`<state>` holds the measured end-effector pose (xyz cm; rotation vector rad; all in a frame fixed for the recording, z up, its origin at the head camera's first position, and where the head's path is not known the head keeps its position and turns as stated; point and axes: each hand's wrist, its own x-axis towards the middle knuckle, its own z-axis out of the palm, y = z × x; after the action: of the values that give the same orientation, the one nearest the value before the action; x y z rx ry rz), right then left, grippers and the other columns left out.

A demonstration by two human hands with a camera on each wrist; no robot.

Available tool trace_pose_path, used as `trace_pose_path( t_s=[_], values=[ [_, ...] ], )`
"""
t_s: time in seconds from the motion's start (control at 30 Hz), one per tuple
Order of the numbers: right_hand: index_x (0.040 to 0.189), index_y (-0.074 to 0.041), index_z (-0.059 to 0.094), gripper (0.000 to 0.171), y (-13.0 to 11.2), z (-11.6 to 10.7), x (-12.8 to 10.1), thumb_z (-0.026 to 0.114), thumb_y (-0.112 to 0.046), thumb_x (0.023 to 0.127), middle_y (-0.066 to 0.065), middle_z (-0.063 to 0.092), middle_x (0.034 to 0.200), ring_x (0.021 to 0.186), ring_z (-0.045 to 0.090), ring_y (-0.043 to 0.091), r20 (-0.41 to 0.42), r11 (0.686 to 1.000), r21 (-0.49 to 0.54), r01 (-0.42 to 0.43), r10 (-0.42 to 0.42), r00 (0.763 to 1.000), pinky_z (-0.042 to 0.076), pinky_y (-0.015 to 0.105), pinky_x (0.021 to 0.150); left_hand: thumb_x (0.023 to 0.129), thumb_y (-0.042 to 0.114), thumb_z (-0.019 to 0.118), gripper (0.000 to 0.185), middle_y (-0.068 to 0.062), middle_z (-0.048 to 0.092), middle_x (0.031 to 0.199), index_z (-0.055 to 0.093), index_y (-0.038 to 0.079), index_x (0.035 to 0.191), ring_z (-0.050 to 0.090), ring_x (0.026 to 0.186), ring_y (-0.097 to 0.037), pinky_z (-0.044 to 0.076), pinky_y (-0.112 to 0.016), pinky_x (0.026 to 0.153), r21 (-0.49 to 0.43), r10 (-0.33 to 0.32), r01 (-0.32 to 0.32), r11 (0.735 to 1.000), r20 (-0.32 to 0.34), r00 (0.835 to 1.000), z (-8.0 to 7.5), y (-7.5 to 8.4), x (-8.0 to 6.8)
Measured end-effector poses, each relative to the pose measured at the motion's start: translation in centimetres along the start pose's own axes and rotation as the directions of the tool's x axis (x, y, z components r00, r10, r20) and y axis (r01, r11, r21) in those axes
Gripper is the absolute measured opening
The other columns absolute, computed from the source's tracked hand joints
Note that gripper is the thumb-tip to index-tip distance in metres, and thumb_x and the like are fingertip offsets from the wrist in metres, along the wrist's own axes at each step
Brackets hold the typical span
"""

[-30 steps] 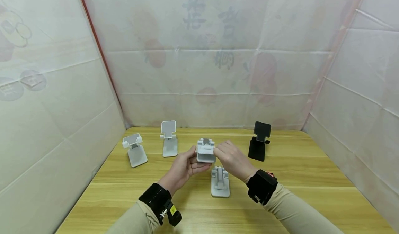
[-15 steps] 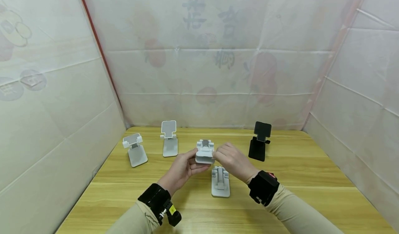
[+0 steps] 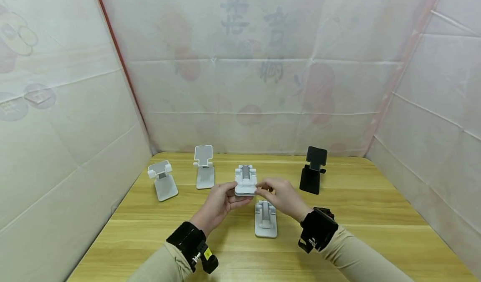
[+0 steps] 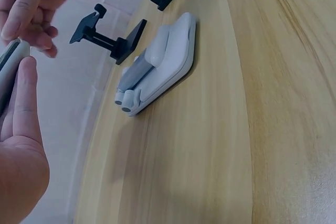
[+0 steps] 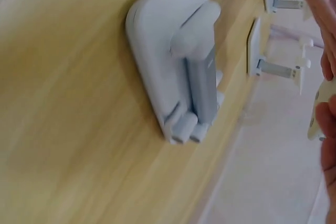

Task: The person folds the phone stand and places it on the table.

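My left hand (image 3: 217, 202) holds a white folding phone stand (image 3: 246, 182) above the table, its thumb along the left edge and its fingers underneath. The stand is folded flat, its grey-faced stem and hinge knobs toward the far end. At its near right corner, the thumb and forefinger of my right hand (image 3: 281, 195) pinch the edge. In the left wrist view the right thumb tip meets the end of the held stand (image 4: 13, 64), mostly cut off there. Below the hands, a second white phone stand (image 3: 265, 225) lies folded on the table.
Two white phone stands, one at the far left (image 3: 165, 187) and one beside it (image 3: 204, 177), stand unfolded. A black unfolded phone stand (image 3: 310, 180) is at the back right. Pale printed sheets (image 3: 240, 86) enclose the wooden table (image 3: 360, 215) behind and at both sides.
The held phone stand's raised plate has come down, so it lies flat against the base. My right hand has turned and its fingers have lowered slightly; the left keeps its hold.
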<state>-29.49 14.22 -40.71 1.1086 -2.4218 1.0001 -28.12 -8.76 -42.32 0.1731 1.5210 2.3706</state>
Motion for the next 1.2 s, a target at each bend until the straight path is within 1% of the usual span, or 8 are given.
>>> trace_pose_path(
  t_s=[0.1, 0.23, 0.33, 0.47, 0.6, 0.73, 1.03, 1.2],
  values=[
    [0.112, -0.013, 0.067, 0.021, -0.1, 0.0, 0.0, 0.07, -0.029, 0.099, -0.005, 0.071, 0.088, 0.079, 0.066, 0.016, 0.091, 0.961, 0.151, -0.233, 0.221, 0.971, 0.056, 0.026, 0.065, 0.109, 0.018, 0.043, 0.042, -0.026, 0.071, 0.116, 0.054, -0.014, 0.135, 0.074, 0.103, -0.031, 0.06, -0.038, 0.093, 0.001, 0.006, -0.006, 1.0, 0.001, 1.0, 0.0, 0.0, 0.0],
    [0.115, -0.01, 0.065, 0.034, -0.2, 0.0, -0.1, 0.067, -0.04, 0.1, 0.008, 0.07, 0.092, 0.081, 0.066, 0.028, 0.243, 0.806, 0.33, -0.492, 0.431, 0.869, 0.057, 0.04, 0.076, 0.109, 0.017, 0.042, 0.042, -0.028, 0.071, 0.117, 0.054, -0.014, 0.135, 0.074, 0.104, -0.032, 0.061, -0.038, 0.093, 0.012, 0.027, -0.027, 1.0, 0.012, 1.0, 0.0, -0.1, 0.0],
    [0.11, -0.007, 0.069, 0.035, -0.1, 0.0, 0.0, 0.065, -0.04, 0.1, 0.015, 0.07, 0.095, 0.078, 0.065, 0.025, 0.336, 0.702, 0.407, -0.584, 0.479, 0.811, 0.054, 0.043, 0.08, 0.109, 0.016, 0.042, 0.042, -0.028, 0.07, 0.118, 0.054, -0.014, 0.136, 0.074, 0.104, -0.031, 0.061, -0.038, 0.093, 0.021, 0.037, -0.038, 0.999, 0.022, 0.999, -0.1, -0.1, -0.1],
    [0.103, -0.004, 0.068, 0.031, -0.2, 0.2, 0.1, 0.063, -0.035, 0.102, 0.014, 0.07, 0.091, 0.075, 0.063, 0.019, 0.399, 0.634, 0.463, -0.62, 0.475, 0.784, 0.048, 0.034, 0.076, 0.11, 0.016, 0.041, 0.042, -0.029, 0.069, 0.119, 0.054, -0.014, 0.136, 0.074, 0.104, -0.03, 0.061, -0.038, 0.093, 0.039, 0.036, -0.037, 0.999, 0.029, 0.999, -0.2, -0.2, -0.1],
    [0.101, -0.002, 0.066, 0.027, -0.4, 0.3, 0.1, 0.063, -0.029, 0.103, 0.009, 0.068, 0.085, 0.073, 0.06, 0.018, 0.407, 0.604, 0.495, -0.624, 0.473, 0.781, 0.046, 0.032, 0.07, 0.111, 0.018, 0.04, 0.043, -0.029, 0.069, 0.119, 0.054, -0.014, 0.136, 0.074, 0.103, -0.03, 0.061, -0.038, 0.093, 0.066, 0.03, -0.032, 0.997, 0.023, 0.999, -0.3, -0.2, -0.2],
    [0.101, 0.002, 0.064, 0.027, -0.6, 0.6, 0.0, 0.063, -0.025, 0.103, 0.007, 0.066, 0.082, 0.073, 0.059, 0.018, 0.405, 0.595, 0.498, -0.631, 0.484, 0.776, 0.046, 0.033, 0.07, 0.11, 0.018, 0.041, 0.044, -0.029, 0.07, 0.118, 0.054, -0.015, 0.135, 0.074, 0.102, -0.03, 0.061, -0.039, 0.092, 0.119, 0.037, -0.039, 0.992, 0.017, 0.999, -0.3, -0.2, -0.2],
    [0.098, 0.002, 0.065, 0.028, -0.5, 0.9, -0.1, 0.063, -0.026, 0.103, 0.004, 0.064, 0.078, 0.07, 0.056, 0.017, 0.41, 0.605, 0.469, -0.643, 0.495, 0.766, 0.043, 0.031, 0.067, 0.106, 0.028, 0.056, 0.044, -0.025, 0.075, 0.099, 0.066, -0.011, 0.124, 0.077, 0.084, -0.027, 0.065, -0.039, 0.081, 0.282, 0.038, -0.015, 0.959, -0.076, 0.996, -0.4, -0.2, -0.2],
    [0.098, 0.001, 0.066, 0.029, -0.5, 1.0, -0.2, 0.064, -0.028, 0.102, 0.005, 0.066, 0.079, 0.07, 0.057, 0.016, 0.412, 0.613, 0.449, -0.65, 0.503, 0.76, 0.042, 0.031, 0.067, 0.107, 0.025, 0.056, 0.04, -0.025, 0.075, 0.092, 0.069, -0.011, 0.116, 0.077, 0.076, -0.026, 0.066, -0.039, 0.076, 0.346, 0.05, -0.016, 0.938, -0.091, 0.995, -0.4, 0.0, -0.2]
  ],
)
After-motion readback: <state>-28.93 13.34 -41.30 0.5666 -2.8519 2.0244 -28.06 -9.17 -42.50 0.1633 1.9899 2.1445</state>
